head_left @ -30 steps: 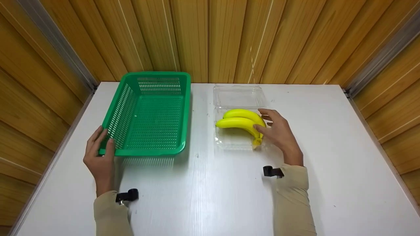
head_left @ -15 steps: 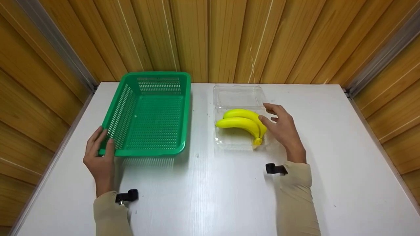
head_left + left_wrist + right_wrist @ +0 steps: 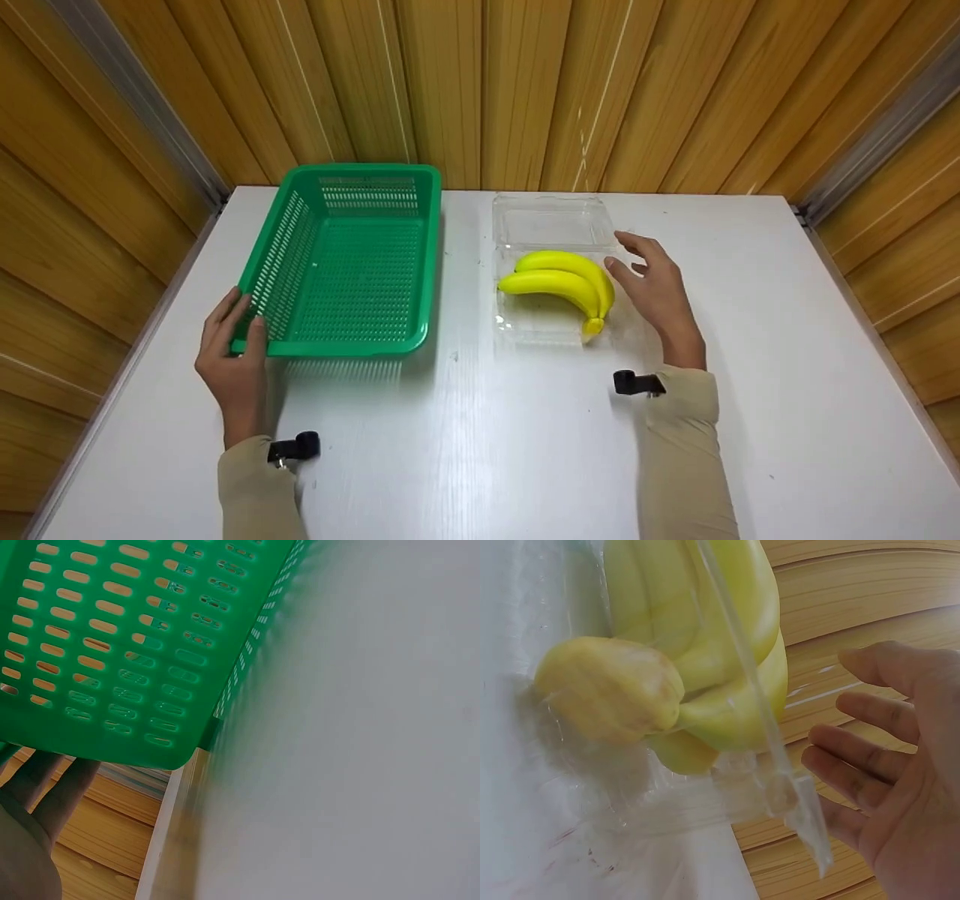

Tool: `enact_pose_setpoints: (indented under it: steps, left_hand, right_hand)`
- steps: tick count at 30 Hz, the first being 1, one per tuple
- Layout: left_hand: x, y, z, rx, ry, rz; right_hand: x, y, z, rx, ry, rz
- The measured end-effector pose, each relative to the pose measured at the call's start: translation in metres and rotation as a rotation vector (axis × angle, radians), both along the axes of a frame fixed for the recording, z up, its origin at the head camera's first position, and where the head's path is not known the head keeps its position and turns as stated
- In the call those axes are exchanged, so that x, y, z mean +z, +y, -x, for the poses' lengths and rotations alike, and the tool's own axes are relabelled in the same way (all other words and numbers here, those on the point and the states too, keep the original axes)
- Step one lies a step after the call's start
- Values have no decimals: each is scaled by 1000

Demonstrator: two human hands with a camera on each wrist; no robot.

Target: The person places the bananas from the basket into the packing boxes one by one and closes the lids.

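The left hand [image 3: 232,360] is holding the green basket [image 3: 356,349] at its near left corner — the thumb and fingers are straddling the rim there. The basket is sitting on the white counter [image 3: 480,450], to the left of the clear container [image 3: 551,221]. The yellow bananas [image 3: 555,283] are lying in the container's near half, their stem end pointing toward the person, while the lid half is lying folded back on the far side. The right hand [image 3: 660,292] is hovering just to the right of the bananas, its thumb and fingers spreading apart and gripping nothing. Both arms are wearing beige sleeves [image 3: 686,450], with a black camera [image 3: 634,382] sitting at each wrist. Wooden panels [image 3: 442,97] are standing behind the counter.
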State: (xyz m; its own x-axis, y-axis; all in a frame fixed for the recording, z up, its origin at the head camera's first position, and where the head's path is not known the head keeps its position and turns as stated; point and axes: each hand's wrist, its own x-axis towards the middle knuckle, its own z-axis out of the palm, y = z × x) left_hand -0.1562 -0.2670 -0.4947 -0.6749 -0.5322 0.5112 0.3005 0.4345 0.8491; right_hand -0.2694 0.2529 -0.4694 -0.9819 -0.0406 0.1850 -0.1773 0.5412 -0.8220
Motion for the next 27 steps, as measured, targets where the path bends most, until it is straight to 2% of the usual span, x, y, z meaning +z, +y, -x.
enact_pose_setpoints:
  steps: [8, 20, 27]
  left_hand:
    - [1, 0, -1, -3, -11, 1]
    - [0, -1, 1, -4, 7, 10]
    - [-1, -2, 2, -1, 20, 18]
  right_hand:
    - [-10, 8, 4, -27, -60, 60]
    - [-28, 19, 9, -22, -138, 221]
    - [-38, 22, 12, -21, -226, 383]
